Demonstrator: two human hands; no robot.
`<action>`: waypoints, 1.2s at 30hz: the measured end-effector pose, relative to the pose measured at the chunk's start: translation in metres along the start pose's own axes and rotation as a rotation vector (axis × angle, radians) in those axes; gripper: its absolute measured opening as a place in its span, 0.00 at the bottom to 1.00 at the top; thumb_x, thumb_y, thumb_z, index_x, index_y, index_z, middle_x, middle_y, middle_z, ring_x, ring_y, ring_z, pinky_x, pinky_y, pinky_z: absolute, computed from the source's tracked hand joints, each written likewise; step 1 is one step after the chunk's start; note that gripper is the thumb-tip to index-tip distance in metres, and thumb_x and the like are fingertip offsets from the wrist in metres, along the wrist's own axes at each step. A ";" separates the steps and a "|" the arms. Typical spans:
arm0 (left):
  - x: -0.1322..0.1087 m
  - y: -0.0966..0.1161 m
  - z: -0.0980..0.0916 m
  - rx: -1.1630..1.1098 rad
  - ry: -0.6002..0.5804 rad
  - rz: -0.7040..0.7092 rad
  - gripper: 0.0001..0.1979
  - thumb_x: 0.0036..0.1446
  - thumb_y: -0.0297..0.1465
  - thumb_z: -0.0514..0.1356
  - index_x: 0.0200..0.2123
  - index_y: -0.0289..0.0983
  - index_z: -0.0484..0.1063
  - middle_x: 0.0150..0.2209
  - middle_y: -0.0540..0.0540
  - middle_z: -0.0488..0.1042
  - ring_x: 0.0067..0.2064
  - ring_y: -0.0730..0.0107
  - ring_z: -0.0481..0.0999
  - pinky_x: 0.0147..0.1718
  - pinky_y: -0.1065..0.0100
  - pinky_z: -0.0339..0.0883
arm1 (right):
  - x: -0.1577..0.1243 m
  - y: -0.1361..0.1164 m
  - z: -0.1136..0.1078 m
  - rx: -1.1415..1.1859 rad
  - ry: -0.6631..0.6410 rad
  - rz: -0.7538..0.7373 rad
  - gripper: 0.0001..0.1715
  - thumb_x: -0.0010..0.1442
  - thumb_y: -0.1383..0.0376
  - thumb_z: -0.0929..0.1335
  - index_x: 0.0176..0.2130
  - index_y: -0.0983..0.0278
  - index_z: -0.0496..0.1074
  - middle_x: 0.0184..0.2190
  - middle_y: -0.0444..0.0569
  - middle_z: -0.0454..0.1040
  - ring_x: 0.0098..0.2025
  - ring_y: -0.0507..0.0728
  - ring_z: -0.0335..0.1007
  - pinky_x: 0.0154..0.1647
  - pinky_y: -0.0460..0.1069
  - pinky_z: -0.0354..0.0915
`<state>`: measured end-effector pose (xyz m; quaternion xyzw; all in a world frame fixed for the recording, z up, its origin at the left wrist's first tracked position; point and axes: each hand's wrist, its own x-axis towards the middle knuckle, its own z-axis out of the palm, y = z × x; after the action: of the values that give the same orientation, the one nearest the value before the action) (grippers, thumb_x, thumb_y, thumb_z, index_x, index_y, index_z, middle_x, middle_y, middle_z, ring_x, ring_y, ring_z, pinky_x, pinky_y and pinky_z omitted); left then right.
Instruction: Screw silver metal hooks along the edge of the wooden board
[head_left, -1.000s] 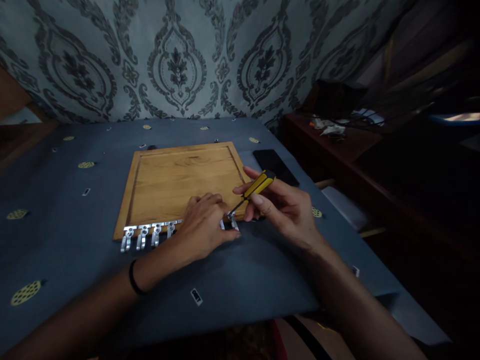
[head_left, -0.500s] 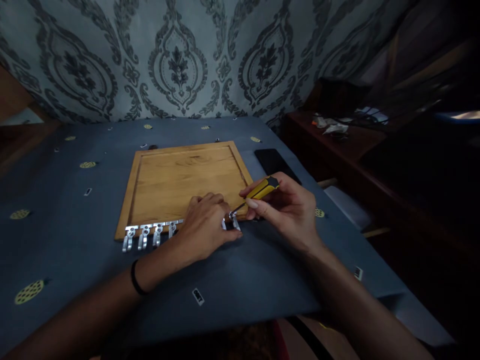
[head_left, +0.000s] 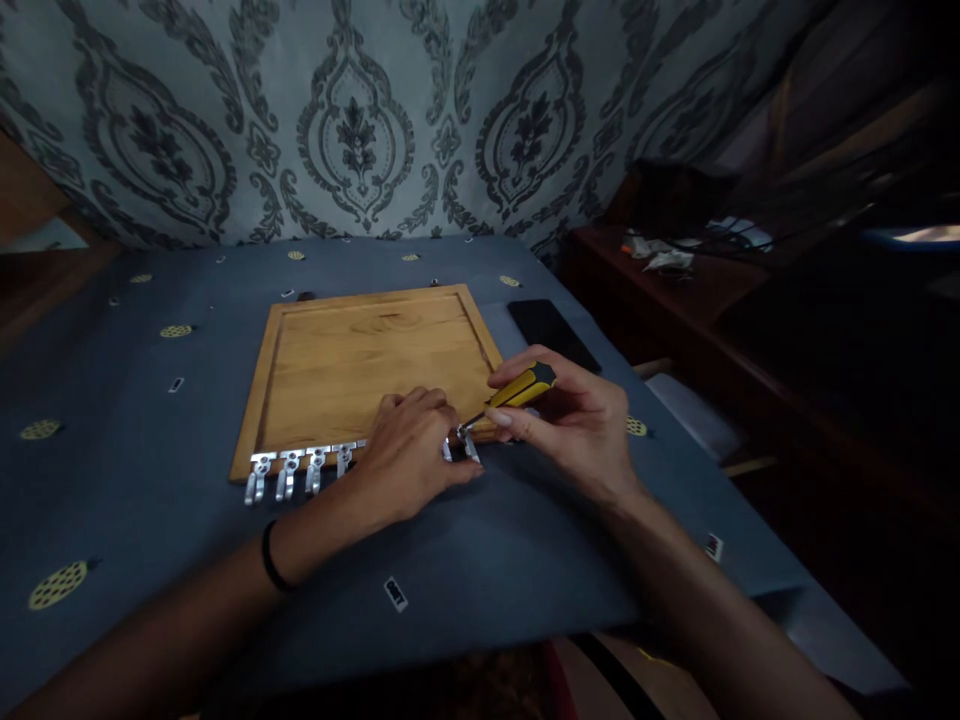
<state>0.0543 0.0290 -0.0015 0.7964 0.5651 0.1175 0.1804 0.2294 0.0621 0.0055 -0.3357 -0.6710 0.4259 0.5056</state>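
A framed wooden board (head_left: 375, 350) lies on the cloth-covered table. Along its near edge runs a metal hook rail (head_left: 315, 460) with several silver hooks hanging over the edge. My right hand (head_left: 574, 415) grips a yellow and black screwdriver (head_left: 525, 387), its shaft slanting down left to the rail's right part. My left hand (head_left: 412, 450) rests over the rail and the board's near edge, its fingers bent and its thumb beside the rightmost visible hook. It covers the middle of the rail, and what its fingers grip there is hidden.
A black phone-like slab (head_left: 553, 333) lies right of the board. The patterned blue-grey cloth (head_left: 300, 620) covers the table. At the right, a reddish-brown surface (head_left: 600, 260) holds white crumpled items (head_left: 667, 260) and cables. A patterned wall covering stands behind.
The screwdriver's handle has dipped slightly, and the fingers of my right hand have shifted around it. My left hand has hardly moved.
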 end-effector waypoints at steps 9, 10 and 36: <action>0.000 -0.001 0.000 0.021 0.003 0.021 0.15 0.56 0.42 0.71 0.39 0.38 0.78 0.43 0.45 0.77 0.50 0.52 0.75 0.49 0.54 0.64 | 0.000 0.003 -0.008 -0.232 0.053 -0.134 0.13 0.56 0.54 0.79 0.32 0.60 0.80 0.26 0.44 0.68 0.27 0.52 0.63 0.25 0.49 0.61; 0.000 -0.001 0.000 0.024 0.000 0.021 0.15 0.57 0.42 0.71 0.38 0.38 0.78 0.42 0.45 0.77 0.50 0.53 0.75 0.49 0.54 0.64 | 0.001 0.002 -0.009 -0.245 0.037 -0.149 0.11 0.57 0.55 0.78 0.33 0.60 0.80 0.27 0.44 0.69 0.27 0.52 0.63 0.26 0.48 0.62; 0.000 -0.001 0.001 0.052 0.001 0.028 0.16 0.57 0.43 0.71 0.40 0.37 0.78 0.42 0.45 0.77 0.50 0.52 0.75 0.48 0.55 0.64 | -0.002 0.004 -0.005 -0.060 -0.046 -0.044 0.12 0.59 0.54 0.77 0.37 0.60 0.80 0.29 0.43 0.74 0.21 0.48 0.66 0.21 0.46 0.65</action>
<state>0.0539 0.0289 -0.0032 0.8086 0.5569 0.1057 0.1576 0.2343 0.0630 0.0022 -0.3261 -0.7022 0.4017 0.4891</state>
